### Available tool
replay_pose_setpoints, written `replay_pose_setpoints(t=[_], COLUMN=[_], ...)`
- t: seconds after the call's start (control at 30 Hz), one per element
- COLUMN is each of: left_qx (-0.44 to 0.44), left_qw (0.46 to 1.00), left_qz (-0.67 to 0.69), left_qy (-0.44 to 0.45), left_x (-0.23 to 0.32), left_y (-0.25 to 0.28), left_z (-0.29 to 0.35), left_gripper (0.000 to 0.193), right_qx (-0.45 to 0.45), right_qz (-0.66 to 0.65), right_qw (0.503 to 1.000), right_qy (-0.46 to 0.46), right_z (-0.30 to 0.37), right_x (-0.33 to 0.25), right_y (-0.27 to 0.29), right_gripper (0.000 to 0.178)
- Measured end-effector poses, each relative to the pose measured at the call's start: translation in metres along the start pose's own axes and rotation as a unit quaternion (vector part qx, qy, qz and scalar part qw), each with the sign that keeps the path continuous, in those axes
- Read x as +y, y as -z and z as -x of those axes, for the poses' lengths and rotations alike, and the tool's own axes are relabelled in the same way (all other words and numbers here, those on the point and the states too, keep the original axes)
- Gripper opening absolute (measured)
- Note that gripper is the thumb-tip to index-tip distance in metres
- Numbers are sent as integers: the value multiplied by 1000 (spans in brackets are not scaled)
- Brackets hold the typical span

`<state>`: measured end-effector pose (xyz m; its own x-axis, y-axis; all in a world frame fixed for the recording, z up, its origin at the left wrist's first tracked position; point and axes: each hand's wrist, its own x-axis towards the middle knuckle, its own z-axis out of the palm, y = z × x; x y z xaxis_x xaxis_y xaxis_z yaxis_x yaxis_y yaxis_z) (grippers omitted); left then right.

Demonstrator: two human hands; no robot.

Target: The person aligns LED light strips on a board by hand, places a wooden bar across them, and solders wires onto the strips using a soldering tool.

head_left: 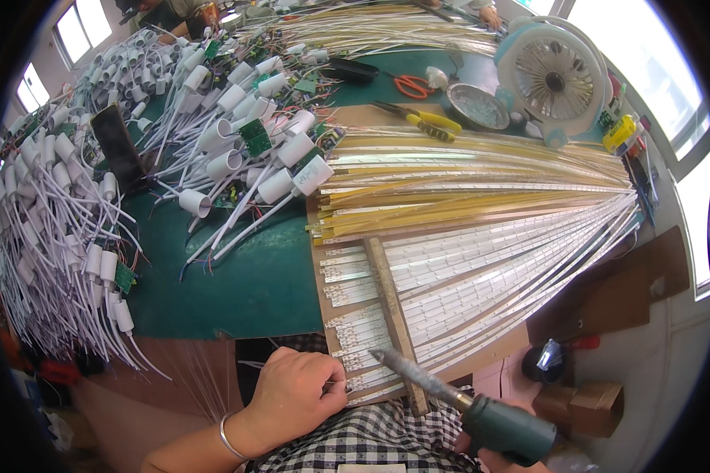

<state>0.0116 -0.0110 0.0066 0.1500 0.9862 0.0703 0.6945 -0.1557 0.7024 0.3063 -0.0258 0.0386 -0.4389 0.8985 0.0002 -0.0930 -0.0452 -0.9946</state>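
My left hand (296, 390) is curled closed by the near left ends of the white LED strips (457, 272). What its fingers pinch, if anything, is hidden. My right hand (493, 461), partly cut off at the lower edge, grips a dark green soldering gun (509, 430). Its grey tip points up and left, over the strips' ends, a little above my left hand; I cannot tell if it touches them. A narrow wooden bar (392, 311) lies across the strips, which sit side by side on a cardboard sheet (481, 347) and draw together at the right.
Yellow-backed strips (418, 209) lie beyond the white ones. Piles of white cylindrical caps with cables (280, 185) cover the green table (213, 292) at left, near a black phone (118, 146). Farther back are yellow-handled pliers (434, 124), orange-handled scissors (412, 87), a metal bowl (479, 106) and a fan (556, 79).
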Motion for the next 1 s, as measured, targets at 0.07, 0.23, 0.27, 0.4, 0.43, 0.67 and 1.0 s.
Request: replay_pose_setpoints(t=[0.07,0.23,0.27,0.4,0.43,0.67,1.0], left_qx=[9,29,41,51,50,39,22], left_qw=[1000,996,993,991,991,993,994], left_qz=[-13,-76,-103,-106,-105,-92,-97], left_qy=[2,-34,-50,-65,-67,-64,-55], left_x=[1,7,8,8,8,8,9], left_y=[0,-2,-2,-2,-2,-3,-3], left_z=[0,0,-1,-1,-1,-1,-2], left_gripper=[10,10,11,12,13,13,12], right_qx=[2,10,1,-4,-4,6,-13], right_qz=[123,263,261,233,233,208,225], right_qw=[988,963,963,967,967,972,973], right_qy=[-93,-51,-63,-101,-101,-110,-50], right_z=[8,13,14,14,13,10,8], right_x=[-4,-4,-4,-4,-4,-6,-1], right_y=[-5,-6,-6,-6,-6,-11,-6], right_gripper=[36,33,34,36,36,35,37])
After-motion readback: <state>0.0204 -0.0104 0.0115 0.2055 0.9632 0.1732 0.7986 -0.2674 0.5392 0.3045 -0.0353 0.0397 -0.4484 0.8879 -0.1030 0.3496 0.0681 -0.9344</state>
